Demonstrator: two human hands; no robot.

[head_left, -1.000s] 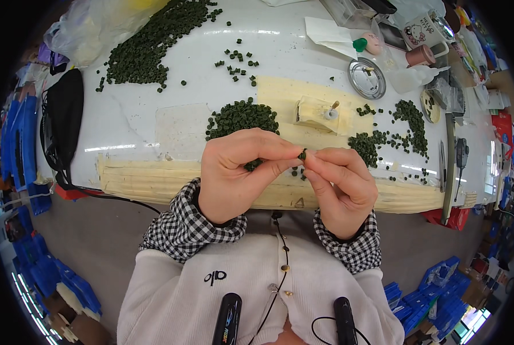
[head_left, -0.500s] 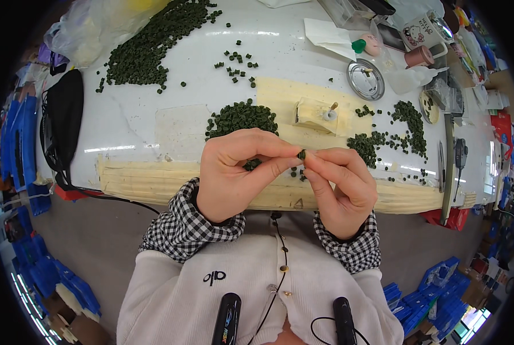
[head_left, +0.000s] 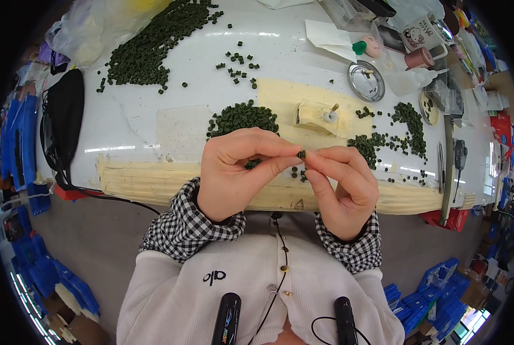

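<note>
Over the near tabletop (head_left: pixel 131 106), we are apparently working one small green piece (head_left: pixel 301 154), left hand (head_left: pixel 234 175) pinching it, right hand (head_left: pixel 346 187) close against it, grip unclear; the next move is probably calling for steadiness.

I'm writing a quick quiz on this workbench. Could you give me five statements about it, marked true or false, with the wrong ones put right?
1. The left hand pinches a small green piece. True.
2. The right hand lies flat on the table. False: it is raised, its fingertips close to that same piece.
3. A pile of green pieces lies just beyond the left hand. True.
4. That pile is the only one on the table. False: others lie farther off at the left and over to the right.
5. Both cuffs are checked black and white. True.
</note>
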